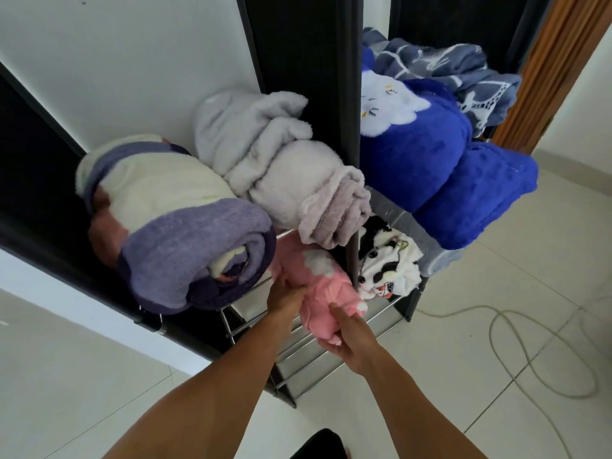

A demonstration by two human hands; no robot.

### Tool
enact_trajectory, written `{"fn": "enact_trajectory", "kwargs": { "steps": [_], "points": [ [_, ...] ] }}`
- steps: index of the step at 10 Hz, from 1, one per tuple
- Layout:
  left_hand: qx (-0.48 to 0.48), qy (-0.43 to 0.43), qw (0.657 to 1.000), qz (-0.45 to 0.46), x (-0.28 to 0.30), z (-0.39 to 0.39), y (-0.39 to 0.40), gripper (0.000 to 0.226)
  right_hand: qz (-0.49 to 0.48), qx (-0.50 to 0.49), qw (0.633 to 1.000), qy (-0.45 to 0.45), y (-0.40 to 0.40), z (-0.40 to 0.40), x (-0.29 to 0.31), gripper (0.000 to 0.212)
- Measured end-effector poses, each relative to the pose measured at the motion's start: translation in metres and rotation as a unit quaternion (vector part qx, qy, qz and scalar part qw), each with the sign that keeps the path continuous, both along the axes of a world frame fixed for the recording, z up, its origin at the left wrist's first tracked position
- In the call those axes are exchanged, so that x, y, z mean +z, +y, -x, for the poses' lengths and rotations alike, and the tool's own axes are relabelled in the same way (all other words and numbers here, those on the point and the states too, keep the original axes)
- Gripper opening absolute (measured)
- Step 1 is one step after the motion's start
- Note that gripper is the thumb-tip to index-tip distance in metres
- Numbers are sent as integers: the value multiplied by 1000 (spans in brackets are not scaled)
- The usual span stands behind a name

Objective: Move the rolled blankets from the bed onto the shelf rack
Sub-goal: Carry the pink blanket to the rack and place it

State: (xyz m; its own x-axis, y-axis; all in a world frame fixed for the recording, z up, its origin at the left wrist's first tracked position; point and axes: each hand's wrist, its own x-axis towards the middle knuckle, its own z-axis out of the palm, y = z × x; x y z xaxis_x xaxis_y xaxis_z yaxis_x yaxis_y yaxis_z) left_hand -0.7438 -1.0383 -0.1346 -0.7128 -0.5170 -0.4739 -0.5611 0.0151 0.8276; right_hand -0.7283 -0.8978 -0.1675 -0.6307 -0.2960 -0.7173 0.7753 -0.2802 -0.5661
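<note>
Fingers [334,308] of both hands clamp the pink roll [323,293], left hand [285,293] alongside, right hand [351,339] under its end; soft, light, squashy, best held around the middle on the rack [298,356].

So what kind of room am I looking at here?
Probably a bedroom or storage corner at home: a dark shelf rack stacked with rolled blankets, a white tiled floor, and a wooden door at the right.
</note>
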Motion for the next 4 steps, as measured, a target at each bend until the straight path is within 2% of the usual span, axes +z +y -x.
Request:
{"fn": "enact_trajectory", "kwargs": {
  "steps": [1, 2, 4],
  "points": [
    [-88, -87, 990, 62, -1, 5, -2, 82, -72, 83, 994, 14, 9, -2, 1, 45],
    [-139, -124, 971, 146, 5, 3, 2, 75, -83, 134, 987, 25, 20, -4, 11, 32],
    [-139, -77, 968, 196, 7, -23, 22, 66, -141, 152, 977, 43, 60, -10, 35, 25]
  ]
}}
